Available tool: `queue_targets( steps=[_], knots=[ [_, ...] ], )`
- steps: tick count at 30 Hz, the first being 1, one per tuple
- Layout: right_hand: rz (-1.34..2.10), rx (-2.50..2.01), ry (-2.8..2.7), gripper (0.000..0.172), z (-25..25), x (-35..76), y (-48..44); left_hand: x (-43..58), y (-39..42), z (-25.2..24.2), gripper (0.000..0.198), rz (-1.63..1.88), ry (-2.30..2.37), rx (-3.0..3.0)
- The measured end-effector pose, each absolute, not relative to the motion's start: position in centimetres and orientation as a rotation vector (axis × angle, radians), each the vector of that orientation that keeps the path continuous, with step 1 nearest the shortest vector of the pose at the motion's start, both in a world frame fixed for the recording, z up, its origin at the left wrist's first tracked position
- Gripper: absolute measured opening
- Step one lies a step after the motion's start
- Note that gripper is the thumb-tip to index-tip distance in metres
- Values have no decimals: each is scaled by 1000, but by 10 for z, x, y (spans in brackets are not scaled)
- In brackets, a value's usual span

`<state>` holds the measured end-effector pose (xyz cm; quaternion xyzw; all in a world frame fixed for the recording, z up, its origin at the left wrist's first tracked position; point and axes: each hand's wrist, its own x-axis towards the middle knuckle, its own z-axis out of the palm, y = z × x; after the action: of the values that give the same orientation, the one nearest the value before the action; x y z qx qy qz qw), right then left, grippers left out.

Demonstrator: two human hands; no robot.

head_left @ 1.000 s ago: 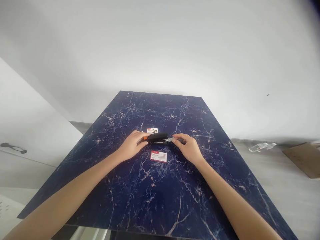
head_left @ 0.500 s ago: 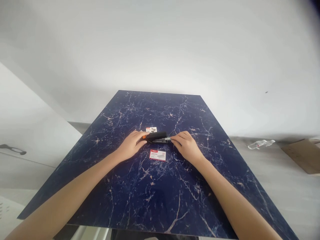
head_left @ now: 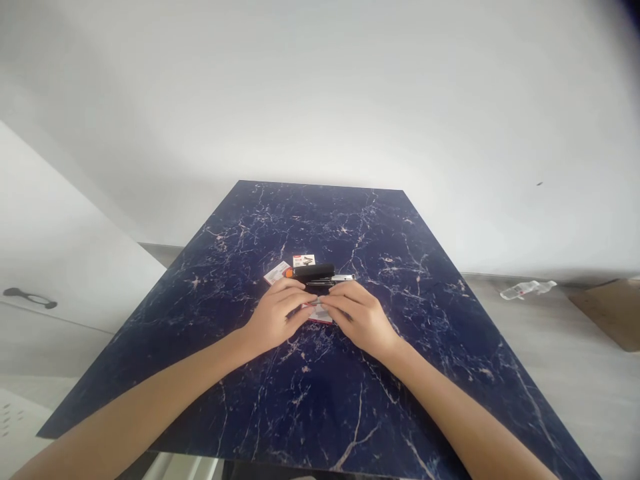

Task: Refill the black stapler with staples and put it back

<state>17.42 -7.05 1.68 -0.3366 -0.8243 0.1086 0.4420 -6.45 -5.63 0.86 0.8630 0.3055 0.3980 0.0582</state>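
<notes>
A black stapler point(head_left: 313, 271) with an orange end lies on the dark blue marbled table, its metal part sticking out to the right. Just in front of it, my left hand point(head_left: 280, 312) and my right hand point(head_left: 361, 313) meet at the fingertips. Both pinch at something small and greyish that I cannot make out. Beneath the fingers lies a red and white box point(head_left: 321, 315), partly covered. Behind the stapler is a small white and red card or box point(head_left: 304, 260). Another white box point(head_left: 277, 272) lies tilted at the stapler's left end.
The table point(head_left: 320, 400) stands against a white wall. A clear plastic bottle point(head_left: 527, 289) and a brown cardboard box point(head_left: 607, 312) are beyond its right side. A white cabinet front with a dark handle point(head_left: 30, 298) is at the left.
Both hands have left the stapler and come together nearer to me, over the red and white box. The white box left of the stapler is now uncovered.
</notes>
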Motion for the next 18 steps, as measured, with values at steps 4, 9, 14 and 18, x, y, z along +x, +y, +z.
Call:
queue_targets(
  steps=[4,9,14,18],
  knots=[
    [299,-850,-2035,23,15,173,-72,-61,-57,7,16,1219,987,2509],
    [397,-904,-2034,21,17,173,-73,-62,-56,7,12,1181,954,2495],
    [574,-1003,-2029,12,20,172,-74,-62,-56,7,13,1210,907,2556],
    [575,-1172,-1915,10,22,191,-62,-73,-42,6,23,1264,1140,2632]
  ],
)
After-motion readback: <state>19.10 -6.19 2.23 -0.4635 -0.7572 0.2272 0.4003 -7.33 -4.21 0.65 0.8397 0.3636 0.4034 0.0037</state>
